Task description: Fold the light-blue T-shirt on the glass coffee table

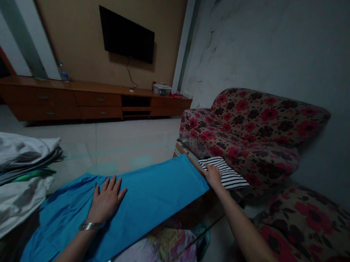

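A long bright blue cloth (152,193) lies spread across a table in front of me. My left hand (106,200), with a metal bracelet at the wrist, rests flat on the cloth, fingers stretched out. My right hand (213,176) reaches to the cloth's far right end and touches its edge; its fingers lie curled over the edge beside a folded black-and-white striped garment (227,172). Whether the right hand pinches the cloth is unclear.
A pile of grey and white clothes (10,175) sits at the left. A floral patterned cloth (160,249) lies below the blue one. A floral sofa (253,128) stands at the right. A wooden TV cabinet (90,101) and wall television (126,35) are across the tiled floor.
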`<state>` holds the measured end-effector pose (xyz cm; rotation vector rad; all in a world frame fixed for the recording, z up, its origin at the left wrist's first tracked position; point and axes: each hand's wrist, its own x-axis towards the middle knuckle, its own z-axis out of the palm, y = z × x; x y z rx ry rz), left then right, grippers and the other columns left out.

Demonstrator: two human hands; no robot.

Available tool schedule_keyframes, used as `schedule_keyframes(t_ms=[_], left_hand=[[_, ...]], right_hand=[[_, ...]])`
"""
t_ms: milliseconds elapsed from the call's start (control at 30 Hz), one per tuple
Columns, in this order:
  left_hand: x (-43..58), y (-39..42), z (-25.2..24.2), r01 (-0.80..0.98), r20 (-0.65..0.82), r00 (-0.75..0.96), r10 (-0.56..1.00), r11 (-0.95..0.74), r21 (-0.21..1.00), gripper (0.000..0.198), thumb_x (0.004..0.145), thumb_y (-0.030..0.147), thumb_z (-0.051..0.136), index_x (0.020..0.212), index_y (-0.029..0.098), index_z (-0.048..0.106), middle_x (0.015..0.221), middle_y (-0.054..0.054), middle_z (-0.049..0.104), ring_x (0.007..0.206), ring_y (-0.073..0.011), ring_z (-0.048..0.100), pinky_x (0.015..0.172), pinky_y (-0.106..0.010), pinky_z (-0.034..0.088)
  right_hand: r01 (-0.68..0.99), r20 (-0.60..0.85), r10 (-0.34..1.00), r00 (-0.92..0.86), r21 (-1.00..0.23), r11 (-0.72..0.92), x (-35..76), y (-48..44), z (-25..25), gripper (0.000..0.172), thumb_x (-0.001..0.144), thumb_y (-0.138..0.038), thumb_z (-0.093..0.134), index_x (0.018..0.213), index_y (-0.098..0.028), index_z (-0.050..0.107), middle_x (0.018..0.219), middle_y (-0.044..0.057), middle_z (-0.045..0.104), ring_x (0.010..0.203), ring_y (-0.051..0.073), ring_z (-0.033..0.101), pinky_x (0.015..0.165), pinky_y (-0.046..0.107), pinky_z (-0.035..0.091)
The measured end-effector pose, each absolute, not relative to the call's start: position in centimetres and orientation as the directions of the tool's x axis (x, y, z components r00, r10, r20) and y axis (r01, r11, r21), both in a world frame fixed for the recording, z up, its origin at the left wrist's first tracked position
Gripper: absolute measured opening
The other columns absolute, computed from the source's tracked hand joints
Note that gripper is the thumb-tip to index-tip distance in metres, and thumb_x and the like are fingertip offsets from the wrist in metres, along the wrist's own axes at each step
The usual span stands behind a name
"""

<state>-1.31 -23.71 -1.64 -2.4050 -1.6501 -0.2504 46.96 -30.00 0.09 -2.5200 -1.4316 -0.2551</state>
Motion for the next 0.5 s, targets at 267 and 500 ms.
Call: schedule_keyframes(t_ms=[267,500], left_hand=[[-1.2,-23.9,-1.2,0.933,0.245,0.359,0.9,-0.353,-0.07,0.059,0.091,0.045,0.026,0.139,0.014,0.043,0.15,-0.013,0.032,0.137,-0.0332,0.026,0.106,-0.058,0.021],[-1.2,-23.8,-1.3,0.937,0.235,0.344,0.909,-0.347,-0.029,0.058,0.091,0.045,0.027,0.138,0.014,0.044,0.15,-0.014,0.032,0.137,-0.033,0.027,0.106,-0.058,0.021]], right_hand=[[0.853,0.209,0.842,0.498,0.057,-0.519,49.2,-39.0,-1.8,0.043,0.088,-0.042,0.048,0.129,-0.027,0.054,0.143,0.009,0.042,0.132,0.034,0.03,0.095,0.053,0.036],[0.846,0.247,0.85,0.464,0.159,-0.508,49.9,-42.3,-2.6,0.041,0.087,-0.03,0.043,0.125,-0.026,0.058,0.143,0.007,0.043,0.133,0.033,0.031,0.095,0.05,0.04]])
